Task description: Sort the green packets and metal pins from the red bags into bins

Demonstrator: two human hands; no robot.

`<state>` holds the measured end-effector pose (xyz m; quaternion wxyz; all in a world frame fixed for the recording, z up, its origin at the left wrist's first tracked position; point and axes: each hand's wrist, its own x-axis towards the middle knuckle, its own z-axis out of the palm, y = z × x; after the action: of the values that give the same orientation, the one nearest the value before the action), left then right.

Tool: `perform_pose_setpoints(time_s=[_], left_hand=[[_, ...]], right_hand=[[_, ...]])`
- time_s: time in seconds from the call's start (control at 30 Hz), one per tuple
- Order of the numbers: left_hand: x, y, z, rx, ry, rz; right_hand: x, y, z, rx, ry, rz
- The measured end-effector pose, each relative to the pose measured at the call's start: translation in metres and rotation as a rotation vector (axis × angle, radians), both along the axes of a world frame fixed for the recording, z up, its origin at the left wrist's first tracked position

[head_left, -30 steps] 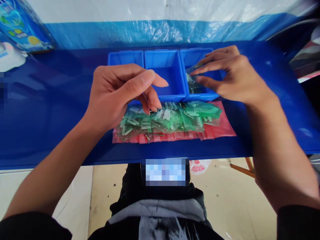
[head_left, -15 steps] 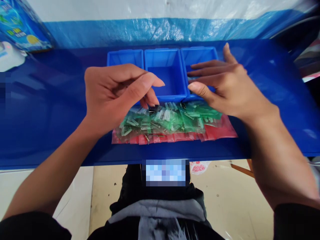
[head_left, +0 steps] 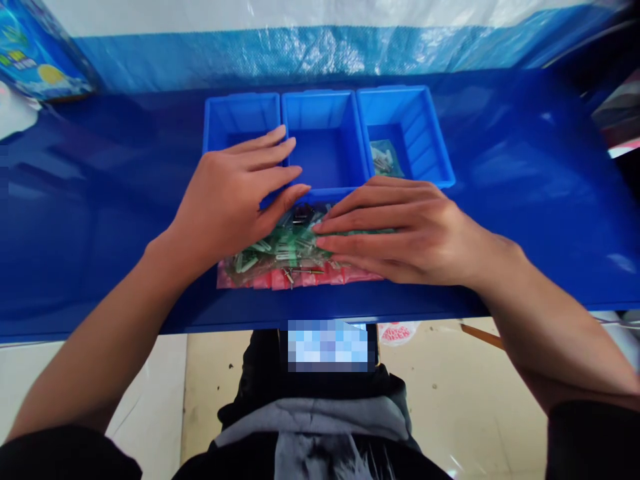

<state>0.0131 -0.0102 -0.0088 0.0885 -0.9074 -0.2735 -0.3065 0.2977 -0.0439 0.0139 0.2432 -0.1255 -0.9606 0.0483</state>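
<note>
A row of small clear bags (head_left: 287, 250) with green and red print, holding white plugs and screws, lies along the front of three blue bins. My right hand (head_left: 405, 230) is over the right part of the pile, fingers stretched out and seemingly touching the bags; it hides several of them. My left hand (head_left: 240, 190) hovers by the left end of the pile, in front of the left bin (head_left: 243, 110), fingers apart and holding nothing. One small bag with white pieces (head_left: 384, 159) lies in the right bin (head_left: 425, 137). The middle bin (head_left: 320, 110) shows its bare floor.
The bins stand on a blue table (head_left: 100, 220), before a white and blue plastic sheet (head_left: 225, 57). At the far left are a blue printed package (head_left: 43, 57) and a white object (head_left: 15, 117). A phone (head_left: 327, 345) with a blurred screen rests on my lap.
My right hand has moved from over the right bin down and left onto the bags, uncovering the bag in that bin. My left hand's curled fingers have spread out.
</note>
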Motion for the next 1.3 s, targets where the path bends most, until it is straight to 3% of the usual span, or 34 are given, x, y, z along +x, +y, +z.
perform_pose_setpoints(time_s=[0.1, 0.23, 0.37, 0.47, 0.57, 0.7, 0.77, 0.9, 1.03, 1.1, 1.2, 1.3], left_hand=[[0.002, -0.003, 0.001, 0.033, 0.052, -0.023], [0.001, -0.006, 0.004, -0.042, 0.072, 0.022], [0.008, -0.012, 0.011, -0.003, -0.028, -0.009], [0.014, -0.018, 0.017, 0.100, -0.150, -0.065], [0.016, -0.022, 0.017, 0.215, -0.170, -0.079], [0.016, -0.021, 0.013, 0.224, -0.320, -0.073], [0.019, -0.022, 0.014, 0.119, -0.447, -0.049], [0.027, -0.030, 0.021, -0.117, -0.536, 0.033], [0.028, -0.035, 0.020, -0.180, -0.535, 0.053], [0.025, -0.032, 0.016, -0.152, -0.529, 0.030], [0.018, -0.019, 0.012, 0.015, -0.398, -0.039], [0.015, -0.011, 0.011, 0.177, -0.369, -0.110]], right_hand=[[-0.001, 0.001, 0.003, 0.045, 0.076, -0.065], [-0.001, -0.005, 0.012, 0.099, 0.219, -0.219], [0.001, -0.015, 0.020, -0.204, 0.439, -0.544], [-0.001, -0.017, 0.019, -0.365, 0.593, -0.660], [-0.005, -0.016, 0.015, -0.508, 0.708, -0.667], [-0.007, -0.016, 0.013, -0.704, 0.686, -0.450], [-0.007, -0.018, 0.015, -0.651, 0.613, -0.422], [-0.006, -0.020, 0.018, -0.385, 0.532, -0.553], [-0.005, -0.019, 0.016, -0.514, 0.523, -0.591], [-0.004, -0.017, 0.015, -0.584, 0.580, -0.591], [-0.002, -0.017, 0.015, -0.616, 0.650, -0.588], [-0.001, -0.018, 0.017, -0.642, 0.562, -0.564]])
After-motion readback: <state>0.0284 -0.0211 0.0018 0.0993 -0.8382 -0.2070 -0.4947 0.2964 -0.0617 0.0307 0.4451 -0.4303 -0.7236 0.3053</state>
